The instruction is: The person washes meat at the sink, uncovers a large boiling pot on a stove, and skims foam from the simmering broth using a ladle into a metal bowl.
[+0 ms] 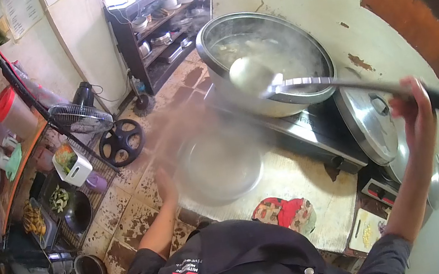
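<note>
In my right hand [414,102] is the long handle of a big ladle [309,81], gripped near its far end. The ladle's round metal bowl is over the large pot [203,52], which holds steaming, pale, cloudy contents. My left hand [167,188] is beside the left edge of a round metal basin [257,174] on the light-topped table. Steam blurs its fingers, so I cannot tell whether it touches the rim. Cloudy steam also hides much of the basin's inside.
Under the pot is a black stove [320,140], with a metal lid [368,121] leaning right. A patterned red cloth [283,214] lies on the table before me. Left are a fan [81,117] and a rack with a white basket [76,173]. A cutting board [365,231] holds chopped pieces.
</note>
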`<action>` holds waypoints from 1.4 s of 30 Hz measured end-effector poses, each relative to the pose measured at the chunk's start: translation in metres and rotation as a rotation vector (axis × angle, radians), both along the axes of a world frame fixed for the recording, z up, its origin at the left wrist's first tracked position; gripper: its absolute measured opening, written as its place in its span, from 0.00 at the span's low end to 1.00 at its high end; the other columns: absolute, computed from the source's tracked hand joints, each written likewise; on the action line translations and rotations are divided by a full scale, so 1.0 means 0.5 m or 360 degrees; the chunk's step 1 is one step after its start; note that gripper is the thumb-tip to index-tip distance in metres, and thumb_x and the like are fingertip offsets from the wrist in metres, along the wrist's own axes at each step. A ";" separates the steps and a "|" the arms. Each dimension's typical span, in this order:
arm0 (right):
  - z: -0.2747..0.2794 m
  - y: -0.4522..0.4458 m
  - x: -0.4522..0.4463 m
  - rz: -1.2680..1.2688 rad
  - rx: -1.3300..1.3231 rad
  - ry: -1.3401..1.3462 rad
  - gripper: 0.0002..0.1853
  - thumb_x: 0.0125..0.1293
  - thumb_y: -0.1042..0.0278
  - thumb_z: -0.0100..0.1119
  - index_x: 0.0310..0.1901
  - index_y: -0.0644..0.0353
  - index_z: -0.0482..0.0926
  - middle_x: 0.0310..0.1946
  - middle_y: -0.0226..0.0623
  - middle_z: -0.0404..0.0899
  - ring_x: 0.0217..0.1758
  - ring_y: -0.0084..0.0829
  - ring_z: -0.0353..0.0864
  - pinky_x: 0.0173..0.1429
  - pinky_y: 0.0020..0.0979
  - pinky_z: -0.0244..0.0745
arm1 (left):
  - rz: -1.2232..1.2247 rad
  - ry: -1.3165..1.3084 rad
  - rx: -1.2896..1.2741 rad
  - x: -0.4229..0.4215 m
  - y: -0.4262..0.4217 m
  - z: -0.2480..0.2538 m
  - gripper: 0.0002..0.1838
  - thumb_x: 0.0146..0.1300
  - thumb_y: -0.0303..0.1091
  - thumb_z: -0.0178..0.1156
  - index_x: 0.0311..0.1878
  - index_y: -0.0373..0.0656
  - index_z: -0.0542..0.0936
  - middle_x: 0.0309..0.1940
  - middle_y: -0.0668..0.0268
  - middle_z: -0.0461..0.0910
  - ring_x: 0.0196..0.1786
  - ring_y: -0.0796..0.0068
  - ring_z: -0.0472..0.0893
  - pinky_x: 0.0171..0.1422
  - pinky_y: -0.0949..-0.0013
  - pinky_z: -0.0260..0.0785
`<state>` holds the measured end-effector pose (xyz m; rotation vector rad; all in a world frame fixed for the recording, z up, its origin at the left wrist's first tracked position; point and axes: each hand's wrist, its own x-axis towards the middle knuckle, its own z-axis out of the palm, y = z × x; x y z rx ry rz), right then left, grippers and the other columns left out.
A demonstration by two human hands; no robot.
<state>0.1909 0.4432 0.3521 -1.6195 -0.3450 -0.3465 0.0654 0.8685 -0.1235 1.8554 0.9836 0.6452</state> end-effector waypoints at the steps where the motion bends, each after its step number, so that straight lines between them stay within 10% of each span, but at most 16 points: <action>1: 0.016 0.014 0.029 0.0122 -0.0050 0.0030 0.15 0.60 0.57 0.56 0.40 0.60 0.77 0.25 0.33 0.78 0.26 0.21 0.80 0.30 0.20 0.74 | 0.0005 -0.0068 -0.0029 0.000 -0.004 0.009 0.32 0.68 0.56 0.29 0.61 0.40 0.65 0.60 0.55 0.65 0.64 0.59 0.63 0.67 0.64 0.52; 16: -0.086 0.422 0.334 -0.0087 -0.0895 -0.0349 0.13 0.54 0.61 0.61 0.31 0.66 0.78 0.19 0.33 0.77 0.21 0.22 0.78 0.28 0.24 0.73 | -0.0036 0.0074 0.0073 -0.004 -0.010 0.038 0.28 0.68 0.53 0.32 0.59 0.43 0.67 0.58 0.55 0.68 0.61 0.57 0.66 0.64 0.62 0.55; 42: -0.151 0.470 0.414 -0.0220 -0.0077 0.0107 0.16 0.57 0.61 0.62 0.27 0.69 0.76 0.18 0.39 0.78 0.17 0.26 0.79 0.21 0.24 0.73 | -0.0149 0.0107 0.0098 -0.005 -0.011 0.055 0.24 0.67 0.47 0.37 0.59 0.42 0.67 0.58 0.56 0.67 0.61 0.56 0.65 0.63 0.61 0.57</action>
